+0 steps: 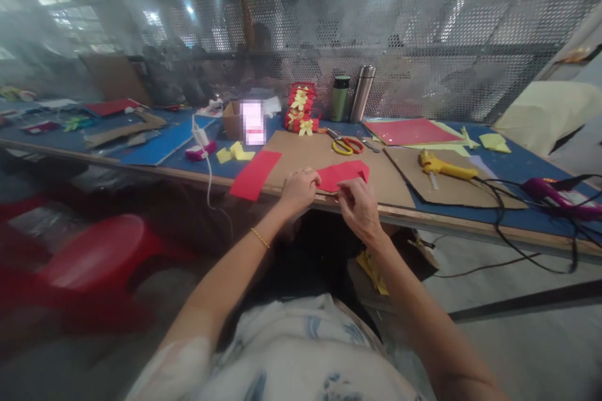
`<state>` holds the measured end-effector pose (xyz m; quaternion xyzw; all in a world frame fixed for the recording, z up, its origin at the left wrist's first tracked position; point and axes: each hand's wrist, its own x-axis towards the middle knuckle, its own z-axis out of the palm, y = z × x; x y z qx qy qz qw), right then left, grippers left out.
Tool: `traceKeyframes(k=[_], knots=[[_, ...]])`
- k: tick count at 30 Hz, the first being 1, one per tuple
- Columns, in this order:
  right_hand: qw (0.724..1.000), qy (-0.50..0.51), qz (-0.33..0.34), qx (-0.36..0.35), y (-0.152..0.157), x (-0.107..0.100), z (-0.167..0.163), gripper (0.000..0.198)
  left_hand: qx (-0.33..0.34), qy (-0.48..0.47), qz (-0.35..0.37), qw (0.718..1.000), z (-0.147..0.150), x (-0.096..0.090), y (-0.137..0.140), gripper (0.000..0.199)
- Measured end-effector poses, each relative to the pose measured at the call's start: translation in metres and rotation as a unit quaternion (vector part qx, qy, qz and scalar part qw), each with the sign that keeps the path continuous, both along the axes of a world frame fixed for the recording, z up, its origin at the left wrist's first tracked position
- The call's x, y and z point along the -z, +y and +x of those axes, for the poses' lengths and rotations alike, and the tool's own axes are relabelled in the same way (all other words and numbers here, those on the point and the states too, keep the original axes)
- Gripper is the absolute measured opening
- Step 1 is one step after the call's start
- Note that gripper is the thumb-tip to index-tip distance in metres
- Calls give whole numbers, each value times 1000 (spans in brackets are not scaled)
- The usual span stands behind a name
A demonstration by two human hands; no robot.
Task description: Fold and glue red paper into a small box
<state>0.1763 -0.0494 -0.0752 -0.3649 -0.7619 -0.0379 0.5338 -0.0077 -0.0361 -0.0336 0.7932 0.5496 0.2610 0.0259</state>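
Observation:
A folded piece of red paper [343, 173] lies at the front of a brown cardboard sheet [291, 150], between my two hands. My left hand [301, 189] pinches its left end with closed fingers. At the near right edge my right hand [360, 203] has its fingers closed on the same paper. A second red paper strip [256, 175] lies flat to the left, partly over the bench edge. Beyond the paper are yellow-handled scissors [342, 147] and red-handled scissors [353, 145].
A yellow hot glue gun [446, 167] with a black cord rests on cardboard at the right. Behind stand a red ornament with yellow paper flowers [301, 109], a green bottle [340, 99] and a steel flask [363, 94]. A red stool [98, 250] is at the left.

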Motion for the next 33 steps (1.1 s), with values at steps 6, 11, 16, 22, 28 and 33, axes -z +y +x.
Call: traceKeyframes(k=[6, 11, 16, 22, 28, 33], knots=[[988, -143, -14, 56, 1, -6, -9, 20, -4, 7, -3, 1000, 1, 1, 1, 27], [975, -209, -29, 73, -6, -15, -12, 21, -9, 13, -7, 1000, 1, 2, 1, 29], [967, -238, -45, 82, -4, -16, -11, 20, -12, 9, -9, 1000, 3, 1, 0, 28], [971, -221, -58, 71, 2, -11, -10, 20, -17, 1, -11, 1000, 5, 0, 0, 28], [976, -202, -57, 62, 1, -8, -7, 19, -33, 6, -9, 999, 8, 0, -2, 28], [978, -193, -50, 64, 3, -7, -8, 18, -39, 3, -9, 999, 10, 0, -1, 27]])
